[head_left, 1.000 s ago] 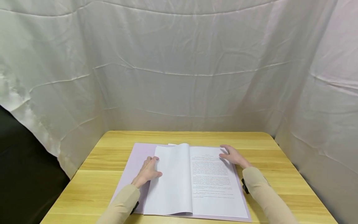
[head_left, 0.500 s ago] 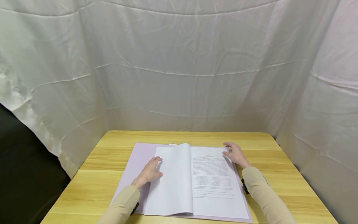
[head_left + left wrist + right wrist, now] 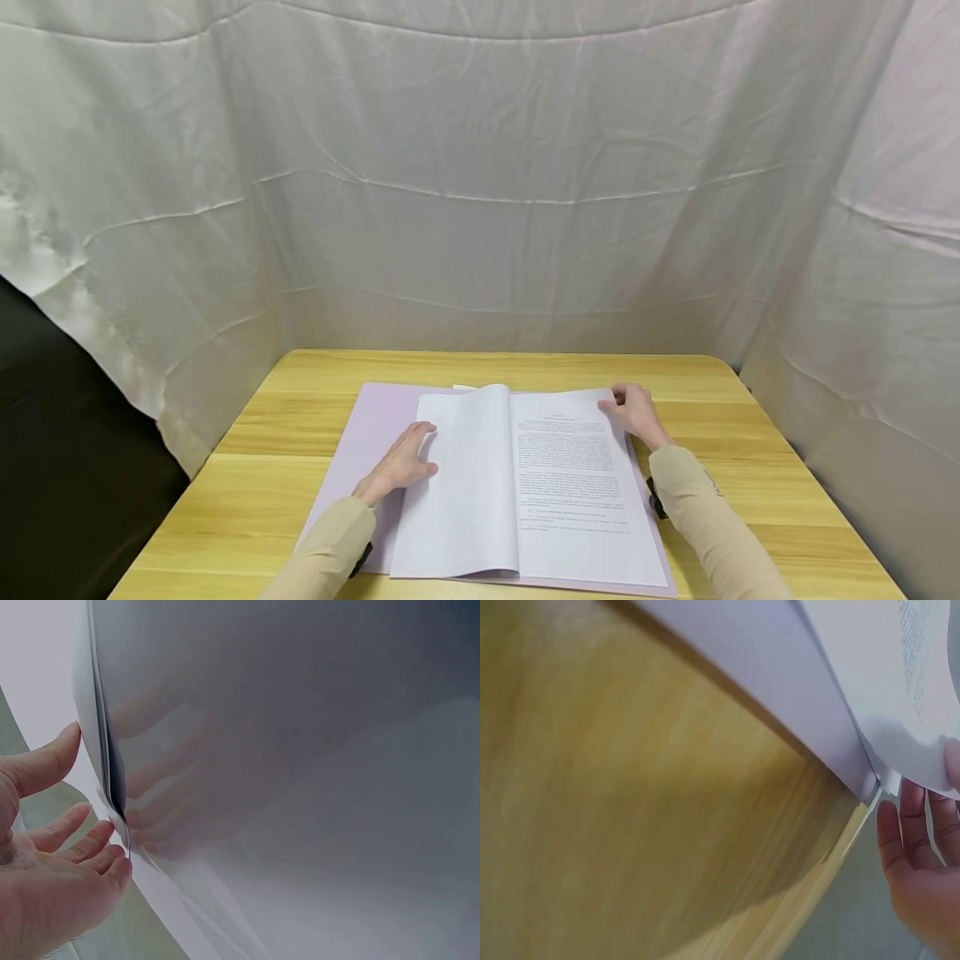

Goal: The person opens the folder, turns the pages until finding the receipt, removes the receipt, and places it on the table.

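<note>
A lilac folder point(image 3: 375, 421) lies spread on the table with a stack of white sheets in it. Blank turned-over sheets point(image 3: 461, 492) cover its left half; on the right is a printed page point(image 3: 570, 467). With straight, relaxed fingers, my left hand point(image 3: 401, 464) rests at the left edge of the turned sheets. In the left wrist view its thumb and fingertips touch their edges point(image 3: 101, 727). My right hand point(image 3: 636, 412) pinches the printed page's far right corner. In the right wrist view that page point(image 3: 900, 742) curves up, away from the folder point(image 3: 780, 682).
The wooden table point(image 3: 247, 500) extends on both sides of the folder, and its far edge lies just behind. Pale cloth point(image 3: 480, 250) hangs at the back and sides. A black surface point(image 3: 67, 467) shows at lower left.
My right hand has shifted slightly right to the page's corner and closed its fingers on it; the corner now lifts a little. The left hand has hardly moved.
</note>
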A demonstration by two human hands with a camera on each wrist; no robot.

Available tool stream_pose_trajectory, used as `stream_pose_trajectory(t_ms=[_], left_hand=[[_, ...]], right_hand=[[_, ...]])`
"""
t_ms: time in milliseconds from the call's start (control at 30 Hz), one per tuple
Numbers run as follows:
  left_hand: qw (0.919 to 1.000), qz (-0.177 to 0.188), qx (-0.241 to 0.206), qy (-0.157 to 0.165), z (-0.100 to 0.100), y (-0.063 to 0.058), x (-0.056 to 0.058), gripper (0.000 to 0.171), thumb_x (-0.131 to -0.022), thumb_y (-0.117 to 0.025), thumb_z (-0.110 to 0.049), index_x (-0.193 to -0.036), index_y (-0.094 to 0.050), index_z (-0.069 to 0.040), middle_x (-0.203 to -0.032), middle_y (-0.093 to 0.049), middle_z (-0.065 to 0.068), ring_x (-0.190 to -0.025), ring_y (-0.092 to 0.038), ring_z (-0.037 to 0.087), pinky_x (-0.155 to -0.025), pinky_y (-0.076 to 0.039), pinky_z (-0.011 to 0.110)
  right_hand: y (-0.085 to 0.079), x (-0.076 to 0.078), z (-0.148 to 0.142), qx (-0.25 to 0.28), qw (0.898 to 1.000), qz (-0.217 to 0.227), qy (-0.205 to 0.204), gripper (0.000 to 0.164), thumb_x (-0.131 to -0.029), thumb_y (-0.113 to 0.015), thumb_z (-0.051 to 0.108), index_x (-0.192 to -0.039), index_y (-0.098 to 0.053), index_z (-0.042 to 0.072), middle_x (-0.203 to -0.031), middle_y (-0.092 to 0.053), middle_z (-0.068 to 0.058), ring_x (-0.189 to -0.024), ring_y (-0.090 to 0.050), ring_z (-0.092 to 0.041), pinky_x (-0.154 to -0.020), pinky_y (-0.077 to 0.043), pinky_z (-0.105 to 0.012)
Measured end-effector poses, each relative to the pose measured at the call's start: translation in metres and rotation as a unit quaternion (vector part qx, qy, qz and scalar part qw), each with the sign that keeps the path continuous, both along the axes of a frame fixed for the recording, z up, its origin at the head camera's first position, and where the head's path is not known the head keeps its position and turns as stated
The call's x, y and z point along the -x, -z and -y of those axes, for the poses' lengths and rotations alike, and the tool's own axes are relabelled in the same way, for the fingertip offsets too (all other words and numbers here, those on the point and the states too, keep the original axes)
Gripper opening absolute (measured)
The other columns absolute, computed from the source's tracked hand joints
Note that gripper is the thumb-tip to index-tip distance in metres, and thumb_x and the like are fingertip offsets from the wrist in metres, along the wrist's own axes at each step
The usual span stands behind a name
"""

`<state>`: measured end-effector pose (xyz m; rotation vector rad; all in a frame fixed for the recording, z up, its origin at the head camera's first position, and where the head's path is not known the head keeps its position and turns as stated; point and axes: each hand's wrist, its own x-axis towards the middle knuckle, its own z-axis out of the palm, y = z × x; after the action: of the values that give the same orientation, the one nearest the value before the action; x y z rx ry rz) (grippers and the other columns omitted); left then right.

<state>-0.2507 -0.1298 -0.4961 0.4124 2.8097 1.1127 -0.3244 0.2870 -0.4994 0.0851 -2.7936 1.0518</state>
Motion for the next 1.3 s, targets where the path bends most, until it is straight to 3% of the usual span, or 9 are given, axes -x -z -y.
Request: stream_pose_trajectory(t_ms=[200, 333, 500, 600, 733, 1033, 1133, 1300], left_hand=[[1.0, 0.002, -0.002, 0.001, 0.001, 0.001, 0.0, 0.066, -0.081, -0.075, 0.0, -0.14, -0.047, 0.009, -0.15, -0.041, 0.031, -0.141, -0.037, 0.052, -0.118, -0.031, 0.065], [1.0, 0.006, -0.006, 0.003, 0.0, 0.0, 0.0, 0.065, -0.082, -0.075, 0.001, -0.14, -0.046, 0.009, -0.151, -0.04, 0.031, -0.142, -0.036, 0.052, -0.119, -0.03, 0.065], [0.9999, 0.005, -0.009, 0.007, 0.0, 0.001, 0.0, 0.064, -0.082, -0.074, 0.002, -0.139, -0.047, 0.009, -0.151, -0.04, 0.03, -0.142, -0.036, 0.052, -0.12, -0.029, 0.064], [0.9999, -0.002, -0.006, 0.012, 0.001, 0.002, 0.001, 0.064, -0.081, -0.075, 0.001, -0.139, -0.047, 0.009, -0.15, -0.041, 0.031, -0.142, -0.036, 0.052, -0.12, -0.029, 0.064], [0.9997, 0.001, -0.014, 0.022, 0.002, 0.001, 0.0, 0.065, -0.082, -0.075, -0.001, -0.139, -0.047, 0.009, -0.152, -0.039, 0.031, -0.143, -0.035, 0.052, -0.12, -0.027, 0.065], [0.9989, 0.02, -0.025, 0.033, 0.005, -0.001, 0.001, 0.066, -0.088, -0.073, -0.008, -0.145, -0.042, 0.007, -0.156, -0.035, 0.03, -0.146, -0.031, 0.05, -0.122, -0.025, 0.064], [0.9987, 0.025, -0.029, 0.034, 0.006, -0.001, 0.001, 0.067, -0.089, -0.073, -0.01, -0.146, -0.041, 0.007, -0.156, -0.034, 0.031, -0.147, -0.03, 0.05, -0.122, -0.024, 0.064], [0.9978, 0.028, -0.042, 0.041, 0.007, -0.003, 0.0, 0.069, -0.091, -0.072, -0.011, -0.147, -0.038, 0.009, -0.156, -0.033, 0.033, -0.147, -0.029, 0.052, -0.122, -0.023, 0.065]], right_hand=[[0.0, 0.0, -0.002, 0.0, 1.0, 0.006, 0.005, 0.031, -0.096, -0.066, 0.018, -0.073, -0.049, 0.004, -0.065, -0.042, -0.003, -0.061, -0.039, -0.015, -0.055, -0.029, -0.024], [0.0, -0.002, -0.002, 0.002, 1.0, 0.017, 0.013, 0.031, -0.098, -0.064, 0.024, -0.076, -0.055, 0.003, -0.069, -0.05, -0.004, -0.064, -0.042, -0.015, -0.057, -0.032, -0.024], [-0.004, -0.006, 0.0, 0.016, 0.999, 0.038, 0.005, 0.033, -0.1, -0.061, 0.029, -0.1, -0.068, -0.003, -0.087, -0.066, -0.015, -0.074, -0.053, -0.019, -0.064, -0.041, -0.026], [-0.007, -0.008, 0.0, 0.034, 0.998, 0.057, -0.013, 0.042, -0.102, -0.058, 0.031, -0.121, -0.065, -0.006, -0.104, -0.07, -0.023, -0.084, -0.062, -0.025, -0.071, -0.051, -0.031], [-0.008, -0.011, -0.003, 0.056, 0.995, 0.076, -0.042, 0.05, -0.103, -0.057, 0.033, -0.134, -0.058, -0.006, -0.117, -0.069, -0.027, -0.098, -0.068, -0.029, -0.079, -0.056, -0.033], [-0.007, -0.022, -0.009, 0.13, 0.974, 0.139, -0.12, 0.061, -0.101, -0.06, 0.032, -0.15, -0.041, 0.0, -0.116, -0.07, -0.025, -0.082, -0.071, -0.018, -0.066, -0.06, -0.03], [-0.009, -0.027, -0.01, 0.146, 0.967, 0.167, -0.129, 0.065, -0.101, -0.062, 0.034, -0.154, -0.037, 0.006, -0.113, -0.071, -0.02, -0.081, -0.072, -0.019, -0.065, -0.061, -0.033], [-0.012, -0.036, -0.013, 0.177, 0.95, 0.185, -0.18, 0.067, -0.101, -0.061, 0.03, -0.156, -0.03, 0.008, -0.114, -0.072, -0.022, -0.083, -0.075, -0.024, -0.067, -0.063, -0.039]])
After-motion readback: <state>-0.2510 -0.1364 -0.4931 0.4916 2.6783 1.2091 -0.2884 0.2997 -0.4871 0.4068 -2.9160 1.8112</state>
